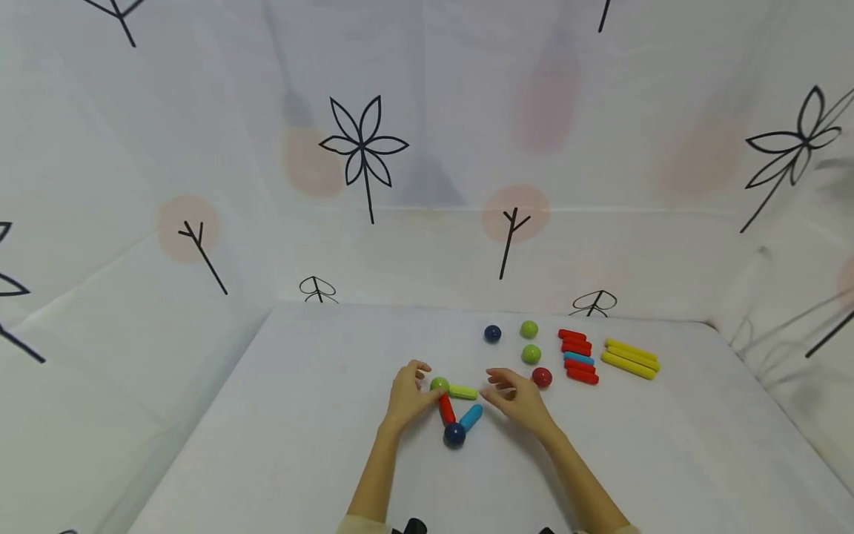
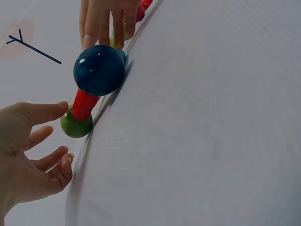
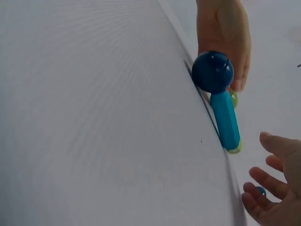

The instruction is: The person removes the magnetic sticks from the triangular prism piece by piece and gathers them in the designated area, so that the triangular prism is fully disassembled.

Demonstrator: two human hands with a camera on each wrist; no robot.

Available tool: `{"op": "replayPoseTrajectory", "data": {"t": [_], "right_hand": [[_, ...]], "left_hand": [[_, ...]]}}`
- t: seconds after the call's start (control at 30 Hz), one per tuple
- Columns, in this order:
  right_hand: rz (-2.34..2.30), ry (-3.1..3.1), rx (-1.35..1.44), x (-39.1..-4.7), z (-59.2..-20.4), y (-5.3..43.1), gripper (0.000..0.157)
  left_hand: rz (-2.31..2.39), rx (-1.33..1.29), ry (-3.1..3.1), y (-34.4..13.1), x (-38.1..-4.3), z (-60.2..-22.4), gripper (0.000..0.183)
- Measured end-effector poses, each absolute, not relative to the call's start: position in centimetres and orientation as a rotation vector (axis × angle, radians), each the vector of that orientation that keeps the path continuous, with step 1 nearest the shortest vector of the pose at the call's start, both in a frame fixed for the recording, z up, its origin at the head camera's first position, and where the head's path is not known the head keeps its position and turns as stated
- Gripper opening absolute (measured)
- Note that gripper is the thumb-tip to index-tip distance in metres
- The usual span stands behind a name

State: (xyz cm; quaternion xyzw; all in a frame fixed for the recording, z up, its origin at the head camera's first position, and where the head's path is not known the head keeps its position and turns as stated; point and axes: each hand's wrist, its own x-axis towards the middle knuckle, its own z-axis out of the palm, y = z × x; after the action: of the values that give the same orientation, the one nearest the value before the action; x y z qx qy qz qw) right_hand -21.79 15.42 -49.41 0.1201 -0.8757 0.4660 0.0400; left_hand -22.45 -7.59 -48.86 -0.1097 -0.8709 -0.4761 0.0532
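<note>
A small figure of balls and rods lies on the white table. Its dark blue ball [image 1: 454,435] joins a red rod [image 1: 447,410] and a light blue rod [image 1: 471,417]. At the red rod's far end sits a green ball [image 1: 439,384], from which a yellow-green rod [image 1: 463,391] points right. My left hand [image 1: 408,397] has its thumb right at the green ball, the other fingers loosely bent and apart from it. To the right, my right hand [image 1: 522,403] is held with relaxed fingers near the yellow-green rod's free end, nothing in its grasp.
Behind the right hand lie a red ball [image 1: 542,377], two green balls [image 1: 531,354] and another dark blue ball [image 1: 492,334]. Farther right are a column of red rods [image 1: 582,376] with one blue rod [image 1: 578,358] and several yellow rods [image 1: 628,365]. A patterned white curtain [image 1: 427,252] surrounds the table.
</note>
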Motion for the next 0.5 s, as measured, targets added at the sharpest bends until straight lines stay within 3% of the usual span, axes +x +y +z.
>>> {"op": "replayPoseTrajectory", "data": {"t": [0.1, 0.33, 0.5], "right_hand": [[1.393, -2.719, 0.418, -22.3, -49.8, 14.5, 0.040], [1.337, -2.766, 0.512, -22.8, -49.9, 13.3, 0.033], [1.298, -2.799, 0.489, -22.8, -49.7, 13.0, 0.027]], "left_hand": [[-1.447, -0.395, -2.610, -7.0, -23.2, -49.6, 0.044], [-1.479, -0.483, -2.650, -6.0, -24.0, -50.3, 0.028], [-1.571, -0.479, -2.613, -6.0, -23.9, -50.3, 0.028]]}}
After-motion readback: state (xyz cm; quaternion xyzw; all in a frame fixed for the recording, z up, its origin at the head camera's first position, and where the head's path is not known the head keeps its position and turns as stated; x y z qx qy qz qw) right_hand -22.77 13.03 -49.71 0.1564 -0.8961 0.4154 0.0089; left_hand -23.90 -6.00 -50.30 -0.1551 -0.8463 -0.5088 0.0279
